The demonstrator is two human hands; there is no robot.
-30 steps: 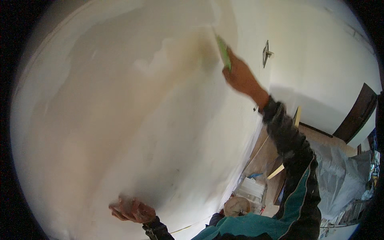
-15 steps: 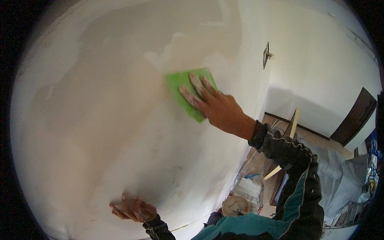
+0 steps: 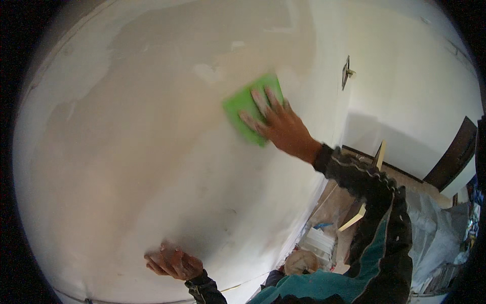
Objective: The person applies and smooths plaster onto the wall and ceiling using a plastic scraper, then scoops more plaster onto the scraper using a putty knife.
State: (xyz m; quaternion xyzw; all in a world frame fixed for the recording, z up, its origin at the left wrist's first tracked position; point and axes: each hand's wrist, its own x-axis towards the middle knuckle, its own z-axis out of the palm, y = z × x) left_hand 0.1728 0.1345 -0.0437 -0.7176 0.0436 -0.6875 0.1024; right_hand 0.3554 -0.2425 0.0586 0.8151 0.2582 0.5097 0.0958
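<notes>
Inscriptions: none legible. Texts, labels, brands: none to be read. Numbers: none to be read. Signs: likewise none, on any surface in view.

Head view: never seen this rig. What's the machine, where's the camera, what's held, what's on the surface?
No machine: these are a person's own bare hands. The picture comes from the left of two fisheye cameras worn on the head, so edges bend and the corners go black. The large pale surface is a wall, with beige and whiter patches. The right hand holds a green sheet against it, fingers spread over it. The left hand, lower down, has bent fingers and no visible object; whether it touches the wall is unclear. At lower right are a round tub and plastic sheeting.
</notes>
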